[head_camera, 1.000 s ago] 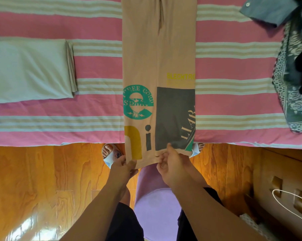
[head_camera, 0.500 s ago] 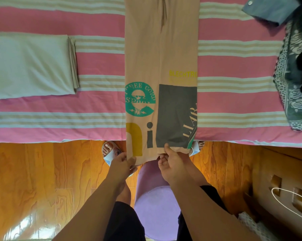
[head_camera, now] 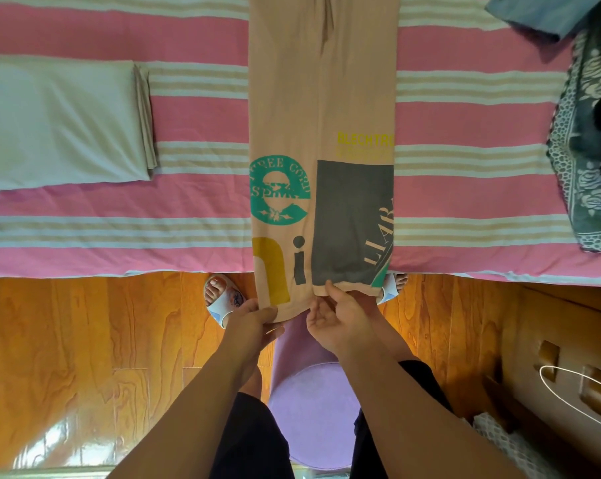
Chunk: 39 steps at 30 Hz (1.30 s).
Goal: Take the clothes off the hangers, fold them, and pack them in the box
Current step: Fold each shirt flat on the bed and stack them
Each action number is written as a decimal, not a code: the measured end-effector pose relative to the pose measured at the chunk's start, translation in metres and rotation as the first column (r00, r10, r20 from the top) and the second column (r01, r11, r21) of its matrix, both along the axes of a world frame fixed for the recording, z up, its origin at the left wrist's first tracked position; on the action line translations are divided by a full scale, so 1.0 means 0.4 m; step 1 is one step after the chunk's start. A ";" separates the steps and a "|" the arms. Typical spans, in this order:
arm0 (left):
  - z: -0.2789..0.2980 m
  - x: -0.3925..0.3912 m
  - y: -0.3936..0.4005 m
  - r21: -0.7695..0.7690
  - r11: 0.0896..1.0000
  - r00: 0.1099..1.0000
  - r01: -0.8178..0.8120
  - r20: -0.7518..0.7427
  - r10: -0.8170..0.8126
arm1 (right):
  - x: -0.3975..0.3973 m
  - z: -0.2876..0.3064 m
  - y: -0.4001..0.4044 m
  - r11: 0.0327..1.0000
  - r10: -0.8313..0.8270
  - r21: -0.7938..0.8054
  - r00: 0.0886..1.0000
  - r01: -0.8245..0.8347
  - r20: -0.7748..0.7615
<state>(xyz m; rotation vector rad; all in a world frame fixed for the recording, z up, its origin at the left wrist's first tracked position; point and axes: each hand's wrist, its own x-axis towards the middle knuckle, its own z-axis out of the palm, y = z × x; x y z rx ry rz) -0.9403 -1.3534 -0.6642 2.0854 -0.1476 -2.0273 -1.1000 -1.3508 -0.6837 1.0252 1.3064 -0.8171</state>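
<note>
Bedroom: pink striped bedsheet [head_camera: 102,250] over a bed, wooden floor [head_camera: 67,357] below its near edge.

Left hand [head_camera: 250,321] pinching the near left corner of the tan printed shirt [head_camera: 321,98], thumb on top, fingers beneath. Right hand [head_camera: 337,323] pinching the same hem nearer its middle, thumb on the cloth, fingers curled under. Both corners held just off the near edge of the bed, over the floor.

Shirt already narrowed to a long strip, lying flat across the bed from near edge to far edge, hem overhanging. No hanger on it.

Folded grey garment [head_camera: 60,119] toward the left edge; unfolded dark clothes [head_camera: 589,133] heaped at the right edge. Box not in view.

Step in hand, by judgement: folding, lengthwise stage complete. Next move likely calls for lifting the hem and carrying it toward the far edge, both corners level, to halve the strip without skewing.
</note>
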 end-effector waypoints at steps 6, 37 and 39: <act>0.001 0.004 -0.004 0.010 0.999 0.999 0.035 0.010 -0.035 | -0.004 0.005 -0.001 0.975 -0.189 -0.113 0.982 0.190 0.020; 0.008 0.011 -0.025 0.043 0.998 0.997 0.055 -0.064 -0.052 | -0.101 -0.086 0.079 0.975 -0.025 -0.221 0.999 0.017 -0.033; 0.009 0.014 -0.027 0.039 0.998 0.996 0.057 -0.067 -0.055 | -0.146 -0.089 0.066 0.971 -0.093 -0.231 0.991 0.069 -0.095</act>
